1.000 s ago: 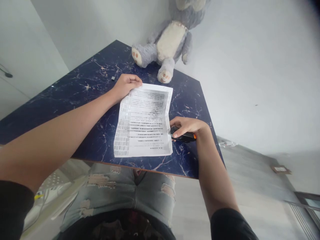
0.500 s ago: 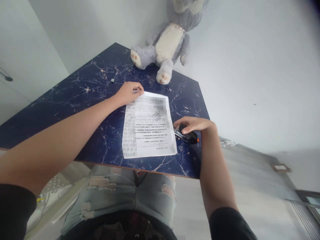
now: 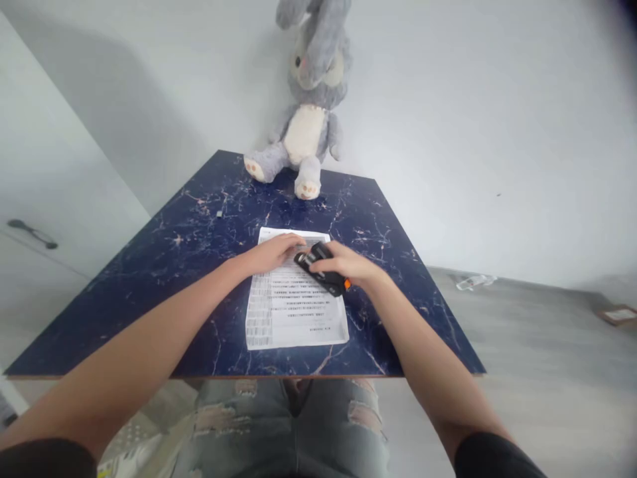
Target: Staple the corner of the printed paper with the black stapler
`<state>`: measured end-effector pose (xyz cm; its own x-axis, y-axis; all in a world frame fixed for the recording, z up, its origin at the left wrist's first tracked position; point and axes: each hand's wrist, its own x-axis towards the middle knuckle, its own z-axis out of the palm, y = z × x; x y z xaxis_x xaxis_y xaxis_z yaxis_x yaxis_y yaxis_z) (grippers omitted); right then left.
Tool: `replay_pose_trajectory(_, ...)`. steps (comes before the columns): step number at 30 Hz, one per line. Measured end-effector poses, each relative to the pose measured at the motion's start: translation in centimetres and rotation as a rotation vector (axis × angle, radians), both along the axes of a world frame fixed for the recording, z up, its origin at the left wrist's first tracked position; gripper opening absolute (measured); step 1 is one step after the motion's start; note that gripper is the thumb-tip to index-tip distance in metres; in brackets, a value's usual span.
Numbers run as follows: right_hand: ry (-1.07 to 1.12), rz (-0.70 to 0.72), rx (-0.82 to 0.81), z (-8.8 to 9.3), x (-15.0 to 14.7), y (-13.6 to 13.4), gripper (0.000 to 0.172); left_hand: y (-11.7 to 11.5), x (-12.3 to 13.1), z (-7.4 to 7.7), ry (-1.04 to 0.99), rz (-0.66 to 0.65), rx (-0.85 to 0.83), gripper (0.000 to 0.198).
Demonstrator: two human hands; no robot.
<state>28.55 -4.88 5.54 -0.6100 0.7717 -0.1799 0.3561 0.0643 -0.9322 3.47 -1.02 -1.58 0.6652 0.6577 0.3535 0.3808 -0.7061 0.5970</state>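
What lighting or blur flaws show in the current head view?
Head view: characters on the printed white paper sheet are too smeared to read; soft shadow darkens the pale grey wall left of the grey plush rabbit; top right corner dark.

A large grey-and-cream plush rabbit (image 3: 304, 133) on a dark blue marble-patterned counter (image 3: 368, 232) suggests a home.

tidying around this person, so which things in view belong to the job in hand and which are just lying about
Likely part of the job:
- printed paper, under the left hand
- black stapler-like tool, in the right hand

Seemingly just lying about:
- plush toy, far side of the table
- small light object
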Motion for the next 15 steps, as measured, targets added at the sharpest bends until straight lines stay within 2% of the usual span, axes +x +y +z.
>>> replay_pose_trajectory(2, -0.117, 0.029, 0.161, -0.7, -2.1, -0.8, 0.029, 0.5, -0.4, -0.2, -0.078, 0.029, -0.011, 0.034)
replay_pose_trajectory(5, -0.257, -0.008, 0.356, -2.1, -4.3, -1.0, 0.023, 0.8, -0.8, 0.1, -0.131, 0.061, -0.014, 0.038)
replay_pose_trajectory(9, -0.252, -0.016, 0.522, -2.6, -5.1, -0.9, 0.026, 0.4, -0.9, 1.0, -0.128, 0.125, 0.010, 0.035)
replay_pose_trajectory(11, -0.186, 0.083, 0.505, -2.0, -4.0, -0.6, 0.033, 0.2, -0.9, 1.2, -0.092, 0.180, 0.020, 0.032)
replay_pose_trajectory(12, -0.146, 0.178, 0.455, -1.6, -3.2, -0.4, 0.037, 0.1, -0.8, 1.3, -0.069, 0.198, 0.021, 0.032)
replay_pose_trajectory(15, -0.019, 0.506, 0.215, -0.3, -0.2, 0.5, 0.048, 0.1, -0.8, 1.0, -0.019, 0.204, 0.014, 0.037)
